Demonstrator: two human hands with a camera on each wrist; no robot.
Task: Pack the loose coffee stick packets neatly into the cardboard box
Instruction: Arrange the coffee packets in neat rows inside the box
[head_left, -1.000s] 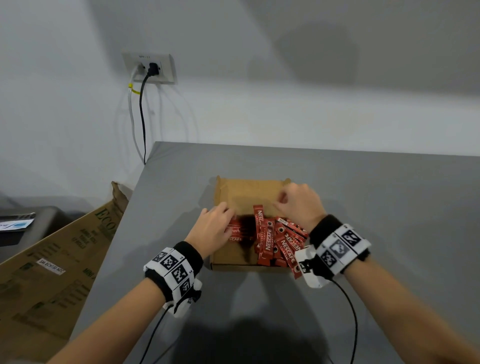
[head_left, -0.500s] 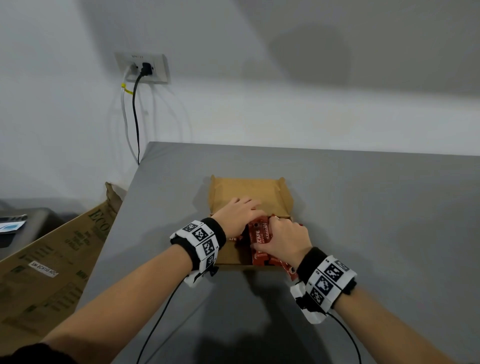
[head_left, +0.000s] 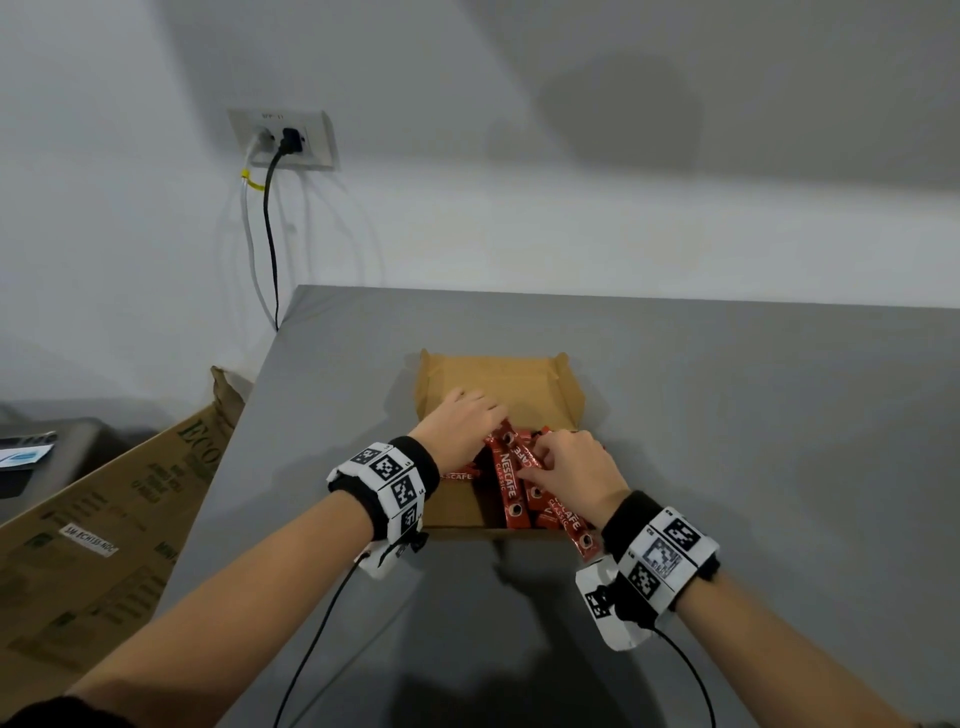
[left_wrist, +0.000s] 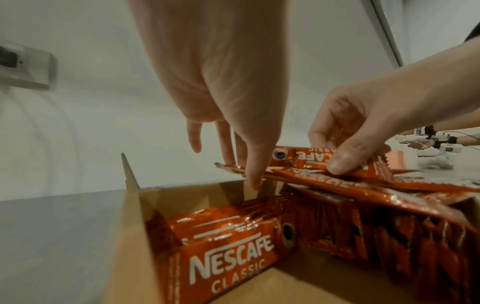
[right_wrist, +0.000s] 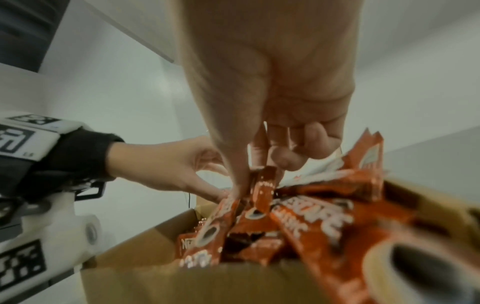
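An open, shallow cardboard box (head_left: 498, 379) lies on the grey table (head_left: 753, 415). Several red Nescafe stick packets (head_left: 511, 491) are heaped crookedly in its near right part; one packet (head_left: 582, 538) hangs over the near edge. Another packet (left_wrist: 228, 257) lies flat by the left wall (left_wrist: 130, 236). My left hand (head_left: 462, 423) reaches into the box with fingers (left_wrist: 253, 176) straight, touching the ends of the heap. My right hand (head_left: 571, 467) pinches one packet (right_wrist: 263, 191) between thumb and fingers (left_wrist: 342, 162) above the heap.
A large brown carton (head_left: 104, 519) leans by the table's left edge. A wall socket (head_left: 283, 140) with cables sits behind it. Black cables trail from both wristbands toward me. Another person's hands (left_wrist: 436, 142) show far right in the left wrist view.
My right hand came from the box's far right corner down onto the heap and took a packet in a pinch. My left hand moved from the box's left edge further in, onto the packets.
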